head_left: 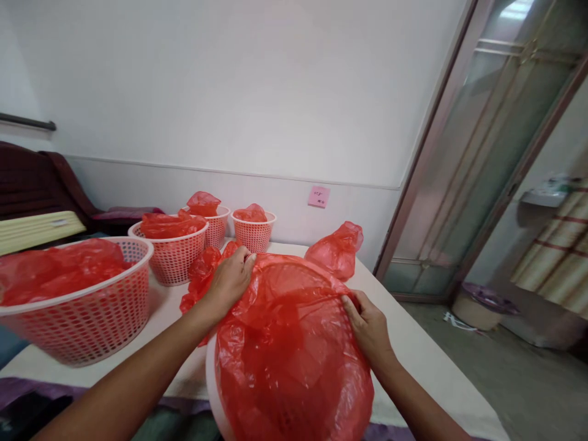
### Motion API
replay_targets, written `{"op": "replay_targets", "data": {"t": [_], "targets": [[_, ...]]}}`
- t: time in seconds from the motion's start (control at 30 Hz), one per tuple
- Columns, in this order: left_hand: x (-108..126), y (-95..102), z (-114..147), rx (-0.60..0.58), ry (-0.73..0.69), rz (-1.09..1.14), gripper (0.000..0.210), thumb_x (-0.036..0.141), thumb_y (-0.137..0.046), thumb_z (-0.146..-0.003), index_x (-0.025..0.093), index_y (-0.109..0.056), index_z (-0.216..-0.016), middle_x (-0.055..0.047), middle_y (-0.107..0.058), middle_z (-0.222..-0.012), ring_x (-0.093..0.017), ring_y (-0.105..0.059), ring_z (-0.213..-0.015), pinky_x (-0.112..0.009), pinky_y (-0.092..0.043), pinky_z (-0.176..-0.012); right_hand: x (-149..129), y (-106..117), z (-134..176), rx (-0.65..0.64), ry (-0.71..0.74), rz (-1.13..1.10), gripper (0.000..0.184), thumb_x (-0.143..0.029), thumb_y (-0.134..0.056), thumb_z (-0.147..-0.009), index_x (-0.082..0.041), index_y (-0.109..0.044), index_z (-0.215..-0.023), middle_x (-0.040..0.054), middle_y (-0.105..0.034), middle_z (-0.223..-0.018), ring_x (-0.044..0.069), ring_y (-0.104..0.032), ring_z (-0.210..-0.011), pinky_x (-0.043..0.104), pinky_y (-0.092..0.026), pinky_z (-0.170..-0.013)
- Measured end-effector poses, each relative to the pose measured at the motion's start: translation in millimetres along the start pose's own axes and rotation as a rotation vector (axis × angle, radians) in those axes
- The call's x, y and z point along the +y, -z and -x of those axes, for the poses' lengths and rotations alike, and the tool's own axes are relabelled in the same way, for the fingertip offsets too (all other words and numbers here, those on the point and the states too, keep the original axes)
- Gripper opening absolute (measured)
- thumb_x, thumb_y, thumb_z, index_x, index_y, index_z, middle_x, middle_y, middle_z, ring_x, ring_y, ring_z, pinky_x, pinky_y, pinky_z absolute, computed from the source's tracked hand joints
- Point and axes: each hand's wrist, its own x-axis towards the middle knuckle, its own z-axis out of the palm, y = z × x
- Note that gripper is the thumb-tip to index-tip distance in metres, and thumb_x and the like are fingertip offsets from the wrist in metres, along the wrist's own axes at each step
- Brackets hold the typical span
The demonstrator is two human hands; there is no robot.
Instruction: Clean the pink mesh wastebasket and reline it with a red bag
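A red plastic bag is spread over a basket at the table's near edge, hiding most of it. Only a strip of the basket's pale rim shows on the left. My left hand pinches the bag's edge at the far left of the rim. On the right side, my right hand grips the bag's edge between thumb and fingers. Crumpled red bags lie just beyond my left hand. Another loose red bag stands puffed up on the table behind the covered basket.
Several pink perforated baskets with red bags in them stand at left, the largest basket nearest. The white table ends at right above the floor. A pink note is on the wall. Beyond is a glass door and a bin.
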Motion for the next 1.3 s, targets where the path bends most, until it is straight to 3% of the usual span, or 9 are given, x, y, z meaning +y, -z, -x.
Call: {"op": "replay_targets", "data": {"t": [0.27, 0.4, 0.6, 0.73, 0.83, 0.97, 1.17, 1.23, 1.3], "targets": [[-4.9, 11.0, 12.3, -0.087, 0.025, 0.002, 0.035, 0.053, -0.059, -0.08, 0.023, -0.053, -0.097, 0.0, -0.061, -0.085, -0.019, -0.055, -0.073, -0.03, -0.037, -0.065, 7.3, -2.2, -2.0, -0.003, -0.062, -0.074, 0.039, -0.055, -0.049, -0.082, -0.019, -0.063, -0.085, 0.0015, -0.062, -0.074, 0.02, -0.054, -0.07, 0.029, -0.04, -0.068], [-16.5, 22.7, 27.2, -0.144, 0.002, -0.039, 0.037, 0.054, -0.062, -0.077, 0.023, -0.053, -0.093, 0.0, -0.058, -0.084, -0.019, -0.055, -0.074, -0.032, -0.039, -0.068, 14.5, -0.5, -2.2, 0.047, -0.113, -0.027, 0.039, -0.057, -0.049, -0.08, -0.02, -0.061, -0.08, 0.0005, -0.06, -0.07, 0.019, -0.051, -0.066, 0.029, -0.039, -0.064], [-18.0, 29.3, 43.8, -0.082, -0.04, -0.092, 0.024, 0.04, -0.056, -0.083, 0.023, -0.043, -0.072, 0.002, -0.053, -0.073, -0.017, -0.051, -0.066, -0.031, -0.036, -0.062, 13.7, -1.9, -1.1, 0.064, -0.114, -0.003, 0.038, -0.057, -0.048, -0.079, -0.021, -0.059, -0.076, -0.0009, -0.056, -0.065, 0.019, -0.05, -0.064, 0.029, -0.038, -0.062], [-8.0, 24.8, 48.9, -0.03, -0.06, 0.136, 0.02, 0.031, -0.05, -0.086, 0.023, -0.042, -0.07, 0.001, -0.058, -0.076, -0.016, -0.055, -0.072, -0.032, -0.04, -0.068, 8.9, -3.7, 1.2, 0.072, -0.105, 0.013, 0.037, -0.057, -0.048, -0.08, -0.022, -0.057, -0.073, -0.002, -0.054, -0.062, 0.018, -0.048, -0.061, 0.028, -0.036, -0.06], [-1.8, 22.6, 47.4, -0.006, 0.106, 0.467, 0.019, 0.031, -0.051, -0.085, 0.022, -0.041, -0.072, -0.001, -0.064, -0.083, -0.015, -0.061, -0.077, -0.03, -0.045, -0.068, 8.4, -5.1, 2.4, 0.075, -0.097, 0.037, 0.037, -0.057, -0.048, -0.081, -0.022, -0.056, -0.072, -0.0022, -0.053, -0.061, 0.017, -0.047, -0.06, 0.028, -0.036, -0.059], [1.8, 27.6, 39.9, -0.069, 0.333, 0.743, 0.021, 0.039, -0.049, -0.086, 0.02, -0.042, -0.08, -0.001, -0.065, -0.081, -0.011, -0.061, -0.058, -0.025, -0.044, -0.051, 10.3, -5.5, 4.2, 0.064, -0.095, 0.048, 0.038, -0.058, -0.047, -0.081, -0.022, -0.057, -0.076, -0.0015, -0.056, -0.064, 0.018, -0.049, -0.061, 0.029, -0.037, -0.061], [4.8, 34.3, 38.3, -0.374, 0.371, 0.459, 0.03, 0.048, -0.058, -0.077, 0.022, -0.045, -0.081, 0.008, -0.053, -0.053, -0.012, -0.049, -0.038, -0.024, -0.033, -0.038, 9.0, -6.4, 4.9, 0.062, -0.093, 0.057, 0.039, -0.059, -0.046, -0.081, -0.022, -0.057, -0.077, -0.0016, -0.055, -0.063, 0.018, -0.049, -0.061, 0.029, -0.037, -0.061], [4.7, 33.1, 39.6, -0.435, 0.273, 0.339, 0.021, 0.039, -0.06, -0.075, 0.02, -0.051, -0.073, 0.008, -0.047, -0.05, -0.011, -0.046, -0.042, -0.023, -0.03, -0.042, 8.3, -7.7, 4.6, 0.06, -0.096, 0.046, 0.038, -0.058, -0.046, -0.081, -0.022, -0.057, -0.077, -0.0015, -0.056, -0.064, 0.018, -0.05, -0.061, 0.029, -0.038, -0.061], [4.0, 31.2, 40.4, -0.392, 0.146, 0.29, 0.012, 0.028, -0.057, -0.074, 0.02, -0.054, -0.067, 0.006, -0.049, -0.055, -0.011, -0.046, -0.05, -0.024, -0.03, -0.048, 8.5, -8.6, 4.7, 0.053, -0.099, 0.036, 0.038, -0.058, -0.046, -0.082, -0.022, -0.056, -0.077, -0.001, -0.057, -0.066, 0.019, -0.052, -0.064, 0.029, -0.039, -0.063]]}}
